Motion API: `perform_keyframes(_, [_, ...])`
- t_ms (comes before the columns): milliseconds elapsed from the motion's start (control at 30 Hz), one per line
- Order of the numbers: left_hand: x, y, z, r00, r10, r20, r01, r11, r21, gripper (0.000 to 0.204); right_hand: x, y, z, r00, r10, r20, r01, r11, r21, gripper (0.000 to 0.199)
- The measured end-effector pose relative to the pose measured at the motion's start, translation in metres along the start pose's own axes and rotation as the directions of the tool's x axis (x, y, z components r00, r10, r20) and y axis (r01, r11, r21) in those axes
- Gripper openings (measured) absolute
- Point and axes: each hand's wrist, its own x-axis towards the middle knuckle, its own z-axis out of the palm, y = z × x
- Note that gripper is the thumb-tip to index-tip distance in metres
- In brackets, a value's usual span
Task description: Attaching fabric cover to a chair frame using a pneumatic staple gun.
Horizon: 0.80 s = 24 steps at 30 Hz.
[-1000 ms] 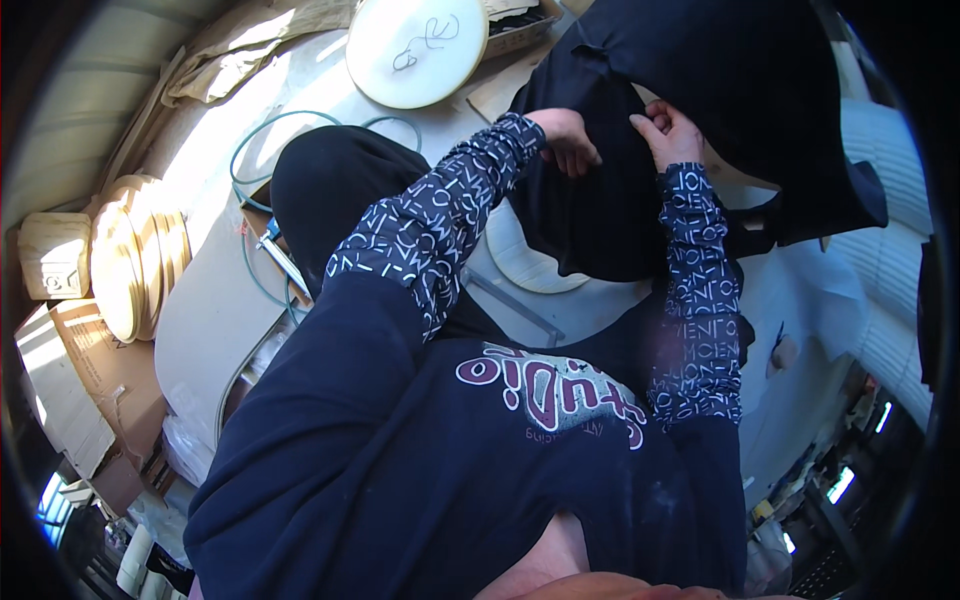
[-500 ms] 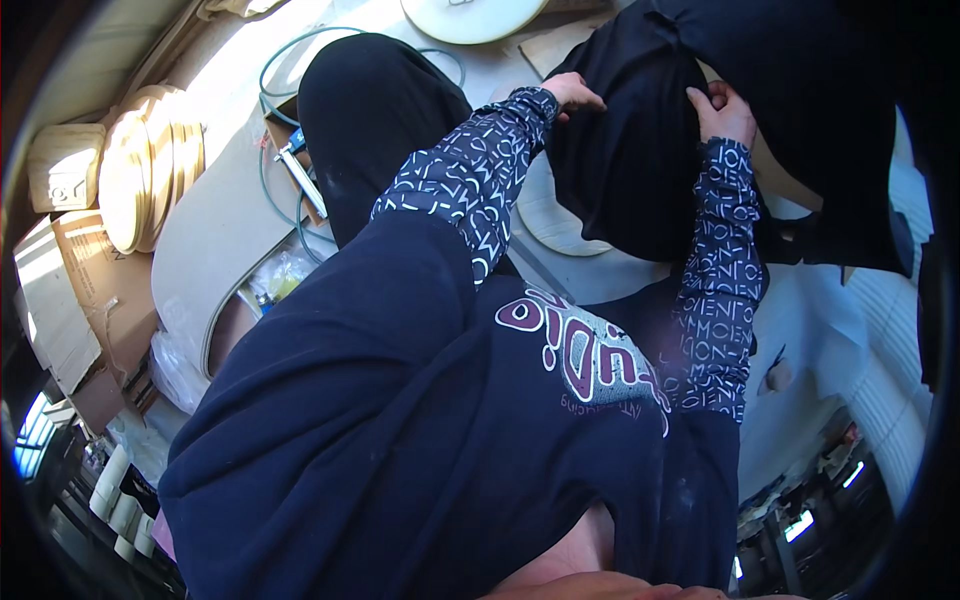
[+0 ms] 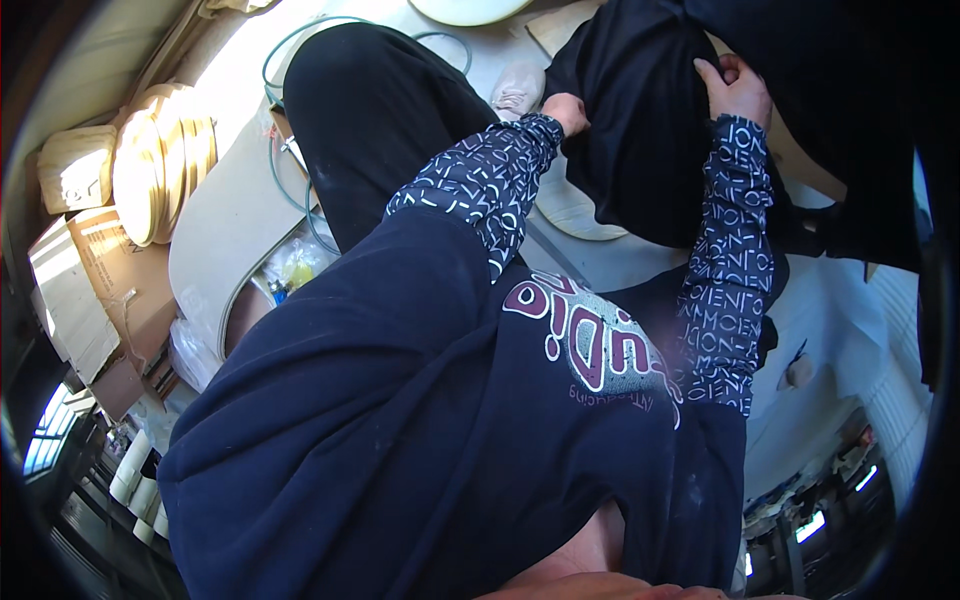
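Maroon, pale-edged lettering [image 3: 588, 352] stands on the dark shirt [image 3: 380, 440]. White letters [image 3: 460, 178] repeat across both patterned oversleeves [image 3: 727, 222] beyond the shirt.

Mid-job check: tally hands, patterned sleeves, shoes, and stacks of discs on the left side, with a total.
Hands: 2
Patterned sleeves: 2
Shoe: 1
Disc stack: 1
Total: 6
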Motion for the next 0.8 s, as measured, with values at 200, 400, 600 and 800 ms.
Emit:
perform_keyframes(200, [-0.001,-0.014,0.033,0.859,-0.509,-0.051,0.324,0.619,-0.715,0.018,-0.001,-0.005,-0.004,0.998,0.061,0.025,-0.059,0.995,-0.083,0.042])
perform_keyframes(400, [-0.008,-0.011,0.025,0.919,-0.254,0.302,0.204,-0.35,-0.914,0.029,0.002,-0.02,0.003,0.999,0.045,0.01,-0.044,0.998,-0.04,0.04])
perform_keyframes(600, [-0.021,0.029,0.001,0.899,0.033,0.437,0.438,-0.113,-0.892,0.057,0.003,0.002,-0.004,0.993,0.118,0.007,-0.117,0.991,-0.064,0.033])
perform_keyframes(800, [-0.004,0.01,0.004,0.957,-0.204,-0.208,0.082,0.874,-0.478,0.041,0.005,-0.012,-0.002,0.987,0.136,0.081,-0.132,0.99,-0.056,0.035])
